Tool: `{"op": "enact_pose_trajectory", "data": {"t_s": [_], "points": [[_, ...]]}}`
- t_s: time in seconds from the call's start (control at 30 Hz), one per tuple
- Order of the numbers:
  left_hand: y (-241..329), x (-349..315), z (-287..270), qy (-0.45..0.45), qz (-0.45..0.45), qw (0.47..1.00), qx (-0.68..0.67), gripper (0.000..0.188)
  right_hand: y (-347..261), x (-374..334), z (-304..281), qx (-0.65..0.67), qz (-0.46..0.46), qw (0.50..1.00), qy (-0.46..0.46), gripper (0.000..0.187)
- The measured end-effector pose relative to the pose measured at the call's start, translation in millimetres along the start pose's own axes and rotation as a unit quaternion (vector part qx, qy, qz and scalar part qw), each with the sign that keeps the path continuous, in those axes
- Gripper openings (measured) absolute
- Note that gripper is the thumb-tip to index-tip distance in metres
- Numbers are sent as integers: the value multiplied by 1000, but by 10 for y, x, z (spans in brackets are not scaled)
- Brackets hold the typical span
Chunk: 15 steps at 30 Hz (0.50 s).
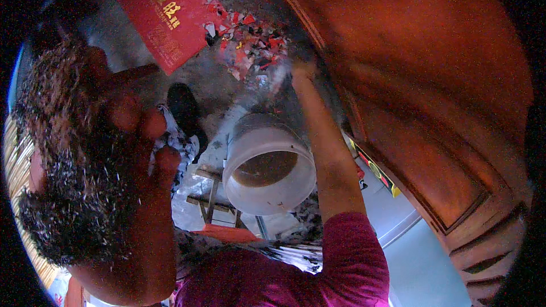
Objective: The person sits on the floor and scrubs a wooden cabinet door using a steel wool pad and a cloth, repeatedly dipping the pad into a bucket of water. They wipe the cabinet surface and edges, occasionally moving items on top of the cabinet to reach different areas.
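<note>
My right arm in a purple sleeve stretches forward past the bucket. At its end my right hand [304,70] is low, beside a heap of torn red, white and dark scraps [250,45]. Its fingers are small and blurred, so I cannot tell whether they hold anything. Between my legs and the scraps stands a whitish plastic bucket [273,198], its mouth towards me, with something brownish inside. A pale blurred streak [244,99] lies on the floor between bucket and hand. No left hand can be made out.
A large reddish-brown wooden panel [432,79] fills the right side. A flat red sheet with gold print [165,11] lies at far left. A dark, glinting, knobbly brown mass [74,165] looms close on the left. A small wooden stool [210,199] stands by the bucket, near my dark shoe [183,105].
</note>
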State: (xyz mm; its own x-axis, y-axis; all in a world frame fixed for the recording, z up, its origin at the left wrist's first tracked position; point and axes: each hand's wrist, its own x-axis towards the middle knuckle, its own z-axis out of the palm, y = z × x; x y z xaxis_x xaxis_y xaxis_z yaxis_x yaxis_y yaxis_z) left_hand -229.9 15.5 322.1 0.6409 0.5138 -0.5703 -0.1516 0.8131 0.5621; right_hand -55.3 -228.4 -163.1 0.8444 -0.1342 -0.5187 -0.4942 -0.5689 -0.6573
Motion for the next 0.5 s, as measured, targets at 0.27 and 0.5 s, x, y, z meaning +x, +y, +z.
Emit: {"op": "enact_pose_trajectory", "data": {"t_s": [0.27, 0.5], "points": [[78, 18, -31, 6, 6, 1000, -13, 71, 687, -630, -1131, 122, -17, 991, -44, 75], [135, 73, -81, 17, 8, 1000, -11, 72, 1262, -782, -1335, 129, 193, 972, -21, 57]]}}
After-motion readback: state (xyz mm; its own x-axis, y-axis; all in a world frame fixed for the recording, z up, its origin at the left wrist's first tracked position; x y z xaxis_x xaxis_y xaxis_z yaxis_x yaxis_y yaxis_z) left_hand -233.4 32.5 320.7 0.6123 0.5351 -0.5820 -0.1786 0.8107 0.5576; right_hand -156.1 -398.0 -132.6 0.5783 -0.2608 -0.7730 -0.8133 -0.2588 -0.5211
